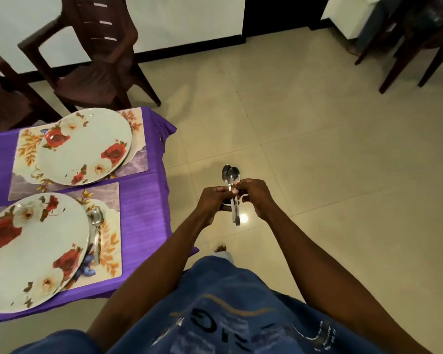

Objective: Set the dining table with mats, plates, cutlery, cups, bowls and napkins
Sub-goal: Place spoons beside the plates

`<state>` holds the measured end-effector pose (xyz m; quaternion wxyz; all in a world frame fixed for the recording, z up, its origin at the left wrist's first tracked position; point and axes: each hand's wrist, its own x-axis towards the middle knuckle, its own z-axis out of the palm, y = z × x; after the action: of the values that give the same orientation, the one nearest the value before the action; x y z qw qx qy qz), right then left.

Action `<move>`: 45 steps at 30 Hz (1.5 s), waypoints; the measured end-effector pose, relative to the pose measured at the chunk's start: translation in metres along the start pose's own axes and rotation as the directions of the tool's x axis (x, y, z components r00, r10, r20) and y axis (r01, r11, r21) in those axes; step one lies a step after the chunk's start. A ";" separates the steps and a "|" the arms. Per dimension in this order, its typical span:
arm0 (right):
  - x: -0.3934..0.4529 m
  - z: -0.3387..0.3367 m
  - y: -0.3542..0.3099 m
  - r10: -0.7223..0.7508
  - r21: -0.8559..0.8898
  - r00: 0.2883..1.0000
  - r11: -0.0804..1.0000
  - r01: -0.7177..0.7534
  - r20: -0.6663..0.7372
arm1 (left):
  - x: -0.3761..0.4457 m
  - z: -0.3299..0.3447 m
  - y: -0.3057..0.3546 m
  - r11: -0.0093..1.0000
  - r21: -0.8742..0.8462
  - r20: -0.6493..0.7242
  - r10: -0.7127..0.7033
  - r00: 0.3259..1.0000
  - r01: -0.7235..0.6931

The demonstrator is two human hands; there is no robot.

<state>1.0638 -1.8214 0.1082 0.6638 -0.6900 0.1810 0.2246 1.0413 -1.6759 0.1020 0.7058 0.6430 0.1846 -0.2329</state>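
Standing beside the table's right edge, over the tiled floor (317, 149). Holding a small bunch of steel spoons (232, 190) out in front, off the table, bowls pointing away. Left hand (214, 203) with fingers curled round the handles. Right hand (256, 198) pinching near the necks with curled fingers, maybe pulling one spoon loose. Cannot tell how many spoons sit in the bunch.

On the purple tablecloth (143, 215), two flowered mats. Near mat (108, 233) by the front right corner, with a rose plate (31, 249) on it and one spoon (96, 231) lying just beside the plate's right rim. Far mat (136, 139) by the back right corner, with a rose plate (83, 146) but no spoon yet.

Could slip: smooth, shiny handles, pinched over hard tiles, so a loose spoon might drop and need washing. Could also bump the far plate when reaching over, since it hangs past its mat. No cups, bowls or napkins in sight yet, so lots left to do.
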 end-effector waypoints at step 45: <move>0.622 0.518 -0.432 0.455 -0.612 0.482 0.754 0.239 0.749 | 0.432 -0.422 0.369 0.654 -0.467 -0.884 -0.348 0.312 -0.595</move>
<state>1.7826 -1.2517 0.1174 0.3623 -0.6471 -0.2220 0.6330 1.6220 -1.2725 0.1190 0.6694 0.3147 0.5764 0.3473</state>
